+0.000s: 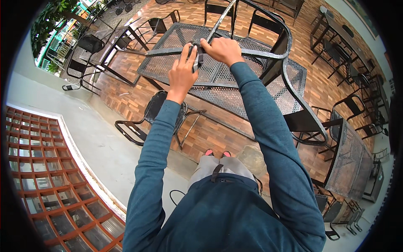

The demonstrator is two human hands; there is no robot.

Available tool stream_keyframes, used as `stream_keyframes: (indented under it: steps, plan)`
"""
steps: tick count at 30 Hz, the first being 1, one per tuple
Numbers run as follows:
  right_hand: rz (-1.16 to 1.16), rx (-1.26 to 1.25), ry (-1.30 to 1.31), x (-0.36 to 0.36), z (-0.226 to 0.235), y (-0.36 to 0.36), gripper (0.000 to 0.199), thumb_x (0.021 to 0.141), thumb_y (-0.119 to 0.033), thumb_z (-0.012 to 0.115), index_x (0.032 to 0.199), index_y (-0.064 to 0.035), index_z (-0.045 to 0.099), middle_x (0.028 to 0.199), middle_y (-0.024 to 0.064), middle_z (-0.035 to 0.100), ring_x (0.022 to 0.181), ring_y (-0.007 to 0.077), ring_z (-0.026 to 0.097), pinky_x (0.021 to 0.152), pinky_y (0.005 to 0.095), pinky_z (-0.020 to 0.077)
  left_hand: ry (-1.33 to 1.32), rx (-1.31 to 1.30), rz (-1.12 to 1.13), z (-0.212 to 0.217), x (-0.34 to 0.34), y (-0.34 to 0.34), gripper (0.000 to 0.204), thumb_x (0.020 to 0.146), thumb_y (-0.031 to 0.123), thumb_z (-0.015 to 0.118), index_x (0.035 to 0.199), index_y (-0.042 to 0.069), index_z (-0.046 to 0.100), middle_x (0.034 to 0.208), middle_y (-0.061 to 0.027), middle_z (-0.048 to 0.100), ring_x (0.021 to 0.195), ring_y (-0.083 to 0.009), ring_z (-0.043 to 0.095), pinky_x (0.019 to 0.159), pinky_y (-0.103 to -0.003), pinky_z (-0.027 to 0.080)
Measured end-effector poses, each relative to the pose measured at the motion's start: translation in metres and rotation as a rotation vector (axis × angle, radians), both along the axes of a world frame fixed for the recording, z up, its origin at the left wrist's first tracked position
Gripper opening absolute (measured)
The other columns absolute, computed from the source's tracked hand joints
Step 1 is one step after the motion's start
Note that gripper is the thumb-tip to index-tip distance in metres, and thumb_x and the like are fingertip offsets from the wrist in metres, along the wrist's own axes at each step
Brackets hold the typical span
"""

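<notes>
A metal chair (289, 98) with a bent tubular frame and worn black paint lies on a black perforated table (176, 33). Where its thin bars meet, my left hand (183, 75) presses its fingers over a small dark object (200, 59) with a pale grey edge; its kind is unclear. Close by on the right, my right hand (225, 51) curls round the chair's cross bar, thumb reaching toward the dark object. Its other fingertips are hidden behind the bar and hand.
A black chair (156, 107) stands just left of my legs, against the table's near side. More tables and chairs (342, 46) line the right wall. A perforated table (350, 161) stands at lower right. At left are a pale ledge (90, 134) and a red-brown grid window (54, 180).
</notes>
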State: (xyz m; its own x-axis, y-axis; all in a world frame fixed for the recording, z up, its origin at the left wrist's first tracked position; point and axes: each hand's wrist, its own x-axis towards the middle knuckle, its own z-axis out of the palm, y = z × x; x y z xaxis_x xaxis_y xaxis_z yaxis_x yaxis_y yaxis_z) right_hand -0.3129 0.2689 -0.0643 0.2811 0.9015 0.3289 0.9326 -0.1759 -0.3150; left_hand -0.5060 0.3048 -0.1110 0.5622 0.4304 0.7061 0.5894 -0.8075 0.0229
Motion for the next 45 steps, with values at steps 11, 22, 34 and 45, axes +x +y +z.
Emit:
stream_keyframes:
  steps: [11,22,34,45]
  plan:
    - [0.006,0.022,-0.016,0.001,-0.001,-0.002,0.076,0.103,-0.061,0.036,0.076,-0.0017,0.075,0.079,0.0217,0.073,0.076,0.0397,0.072,0.070,0.0498,0.0567,-0.104,-0.073,0.031,0.005,0.014,-0.002,0.064,0.078,0.011,0.076,0.140,0.017,0.063,0.154,-0.0011,0.051,0.096,-0.0330,0.072,0.077,-0.040,0.061]
    - [-0.001,0.003,-0.002,-0.007,0.003,-0.001,0.076,0.102,-0.062,0.036,0.079,-0.0019,0.077,0.081,0.0222,0.074,0.078,0.0400,0.073,0.071,0.0490,0.0577,-0.061,-0.185,0.130,0.018,0.009,0.004,0.063,0.080,0.012,0.076,0.140,0.021,0.064,0.151,0.0005,0.054,0.096,-0.0354,0.072,0.077,-0.041,0.061]
    - [0.002,0.025,-0.035,-0.004,0.000,0.002,0.079,0.103,-0.062,0.036,0.073,0.0005,0.073,0.076,0.0218,0.072,0.073,0.0407,0.072,0.066,0.0497,0.0558,-0.018,-0.143,0.129,0.022,-0.018,0.014,0.068,0.077,0.013,0.076,0.143,0.018,0.061,0.151,-0.0029,0.055,0.095,-0.0334,0.072,0.077,-0.042,0.061]
    - [-0.010,0.009,-0.040,-0.006,0.000,0.003,0.080,0.104,-0.062,0.034,0.074,-0.0002,0.075,0.077,0.0217,0.073,0.075,0.0403,0.072,0.068,0.0492,0.0562,-0.061,-0.165,0.157,0.027,-0.015,0.027,0.060,0.082,0.016,0.072,0.141,0.013,0.062,0.153,-0.0058,0.053,0.095,-0.0362,0.075,0.077,-0.044,0.062]
